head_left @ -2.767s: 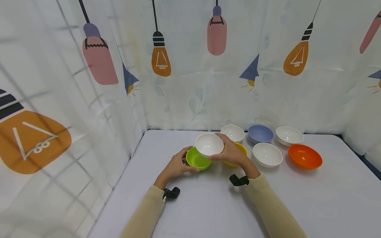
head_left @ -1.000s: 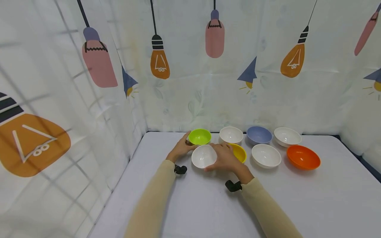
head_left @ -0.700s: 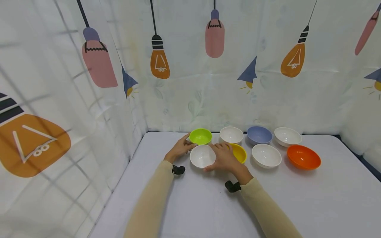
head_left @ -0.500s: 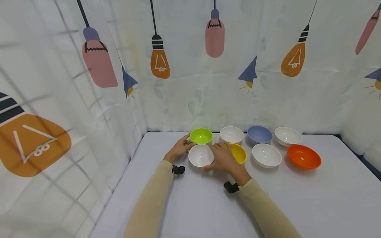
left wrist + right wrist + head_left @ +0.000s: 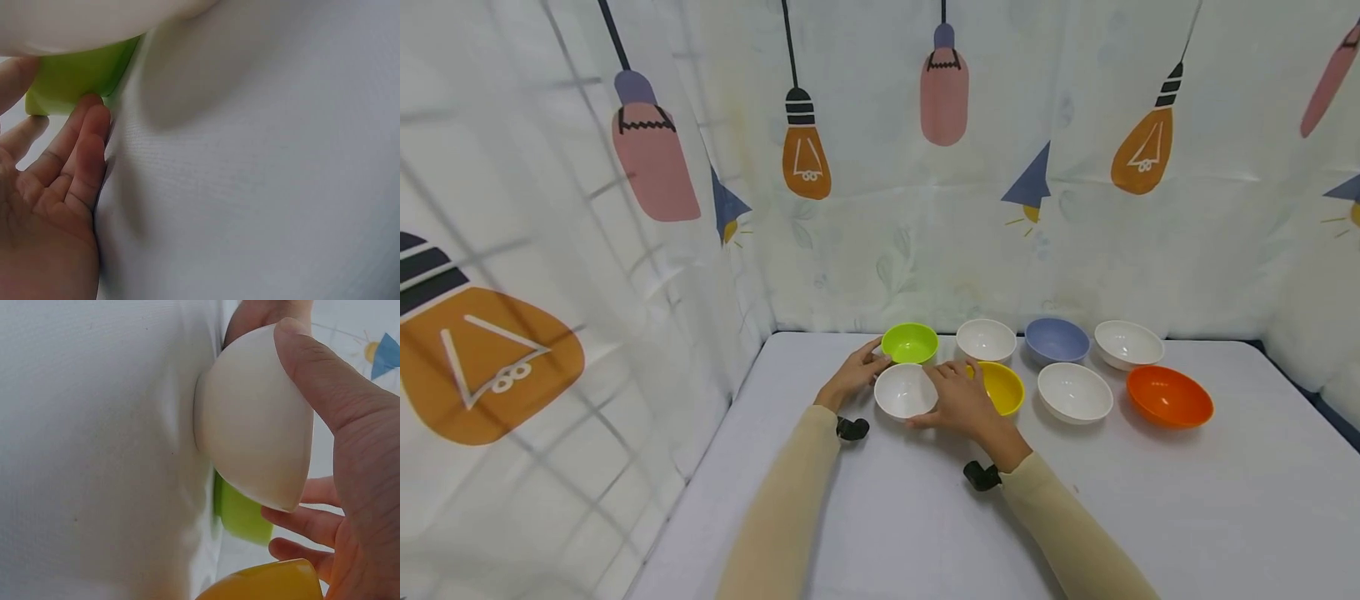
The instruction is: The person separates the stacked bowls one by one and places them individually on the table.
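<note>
Near the table's left side, my right hand [image 5: 961,402] grips a small white bowl [image 5: 904,392], thumb on its near side and fingers round its far right. The bowl stands upright, its foot on the cloth in the right wrist view. Just behind it is a lime-green bowl [image 5: 909,342]. My left hand [image 5: 853,374] holds this one at its left, with thumb and fingers round its side; the white bowl partly covers it in the left wrist view. A yellow bowl [image 5: 1004,388] is close to the right hand, which hides its left part.
Behind the yellow bowl stands a white bowl [image 5: 987,339], followed rightward by a blue bowl [image 5: 1057,340] and another white bowl [image 5: 1128,343]. In front of these are a white bowl [image 5: 1075,392] and an orange bowl [image 5: 1169,396]. Patterned curtains [image 5: 850,250] border the white-covered table [image 5: 910,517].
The green bowl has gone back to the rear row, and the white bowl has come down from the air onto the table before it. Lately both have shifted only slightly.
</note>
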The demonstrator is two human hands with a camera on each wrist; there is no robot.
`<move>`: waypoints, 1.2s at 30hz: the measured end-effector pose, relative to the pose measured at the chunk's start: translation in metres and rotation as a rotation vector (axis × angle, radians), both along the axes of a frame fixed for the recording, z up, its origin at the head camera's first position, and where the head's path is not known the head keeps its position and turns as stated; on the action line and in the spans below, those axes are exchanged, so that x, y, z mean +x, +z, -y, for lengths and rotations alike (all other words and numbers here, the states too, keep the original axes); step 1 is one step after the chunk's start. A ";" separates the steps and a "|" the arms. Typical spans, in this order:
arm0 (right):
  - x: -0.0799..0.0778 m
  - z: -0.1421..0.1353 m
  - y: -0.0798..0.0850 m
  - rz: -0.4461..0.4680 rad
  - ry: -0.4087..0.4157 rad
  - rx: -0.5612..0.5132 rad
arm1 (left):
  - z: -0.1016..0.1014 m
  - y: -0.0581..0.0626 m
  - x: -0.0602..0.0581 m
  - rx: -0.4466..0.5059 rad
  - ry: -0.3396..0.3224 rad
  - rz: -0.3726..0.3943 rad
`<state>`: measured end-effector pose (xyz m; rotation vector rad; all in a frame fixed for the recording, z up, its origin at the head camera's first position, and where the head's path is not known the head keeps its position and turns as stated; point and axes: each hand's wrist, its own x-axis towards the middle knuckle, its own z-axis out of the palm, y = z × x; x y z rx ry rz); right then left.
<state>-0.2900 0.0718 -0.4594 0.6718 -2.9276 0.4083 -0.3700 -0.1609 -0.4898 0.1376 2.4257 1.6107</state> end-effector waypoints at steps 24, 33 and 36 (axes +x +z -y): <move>-0.003 -0.013 -0.001 0.066 0.024 -0.084 | -0.009 -0.007 -0.002 -0.003 0.057 0.000; 0.000 -0.052 0.037 0.190 0.072 -0.340 | -0.009 -0.005 -0.001 0.007 0.111 -0.069; 0.004 -0.073 0.049 0.217 0.062 -0.435 | -0.002 -0.002 0.001 -0.055 0.157 -0.172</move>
